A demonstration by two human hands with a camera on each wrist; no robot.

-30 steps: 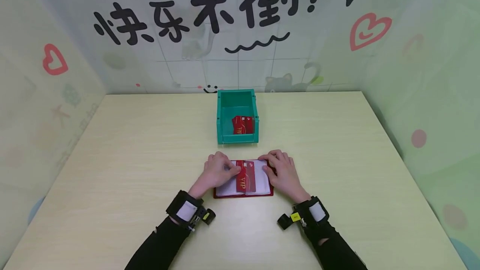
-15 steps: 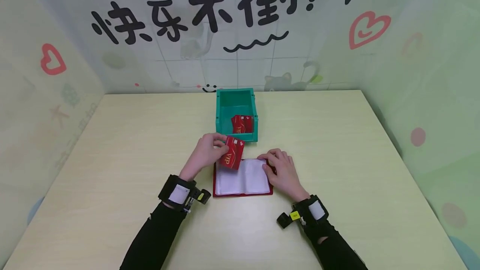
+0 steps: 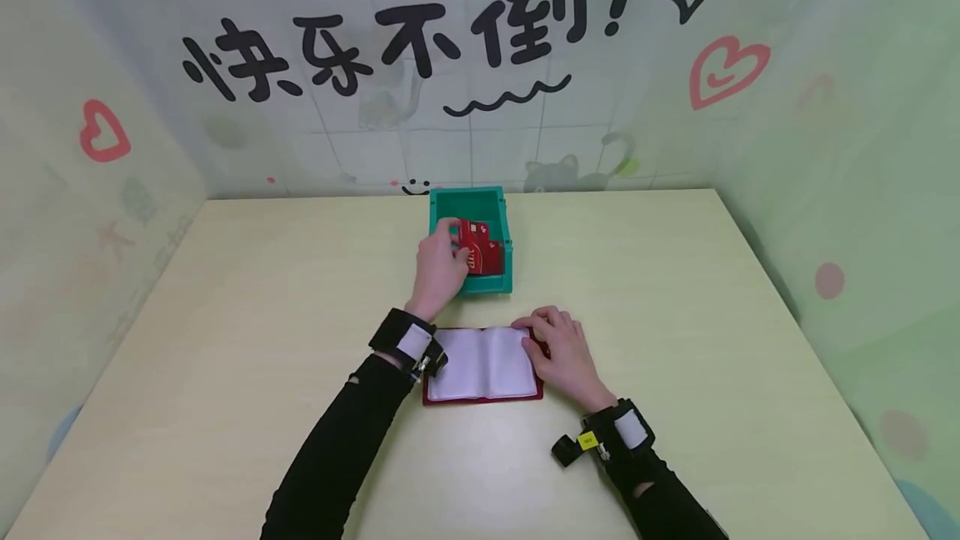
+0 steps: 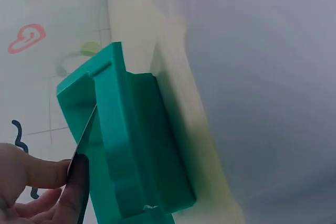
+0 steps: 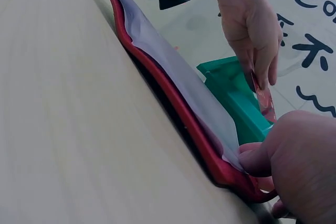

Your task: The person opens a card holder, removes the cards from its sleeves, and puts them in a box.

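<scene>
My left hand (image 3: 441,269) pinches a red VIP card (image 3: 472,233) between thumb and fingers, above the near left part of the teal bin (image 3: 487,284). Seen edge-on in the left wrist view, the card's thin side (image 4: 84,134) reaches past the bin's rim. Another red card (image 3: 492,260) shows inside the bin, partly covered by the held one. A small red-covered card holder (image 3: 457,373) with whitish clear pages lies spread on the table. My right hand (image 3: 566,361) grips its right edge, with the thumb (image 5: 256,160) on the page and fingers partly hidden.
The bin stands near the back edge of the pale wooden table (image 3: 225,340), just behind the card holder. A printed backdrop (image 3: 420,123) rises behind the table and along both sides. My left forearm (image 3: 345,440) passes left of the card holder.
My left hand has lifted the red card off the open card holder and carried it forward over the bin. My right hand keeps its grip on the holder. The head view has shifted slightly.
</scene>
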